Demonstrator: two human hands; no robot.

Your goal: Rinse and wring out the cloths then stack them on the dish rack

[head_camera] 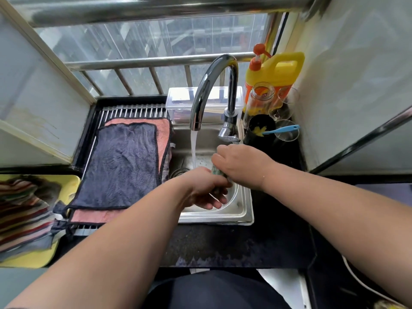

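Over the steel sink (243, 210) both my hands grip a twisted greenish cloth (218, 172). My left hand (206, 188) holds its lower end and my right hand (240, 163) holds its upper end; most of the cloth is hidden inside my fists. Water runs from the chrome faucet (214, 85) just left of my hands. On the dish rack (133, 111) to the left lies a dark blue cloth (120, 166) spread flat on top of a pink cloth (163, 132). Several striped cloths (24, 208) are piled on a yellow tray (33, 257) at the far left.
Behind the faucet stands a clear plastic box (180, 97). To the right are a yellow detergent jug (278, 72) with an orange pump, a glass jar (259, 97), glasses (286, 130) and a blue-handled brush (281, 130). The dark counter (223, 244) in front is wet.
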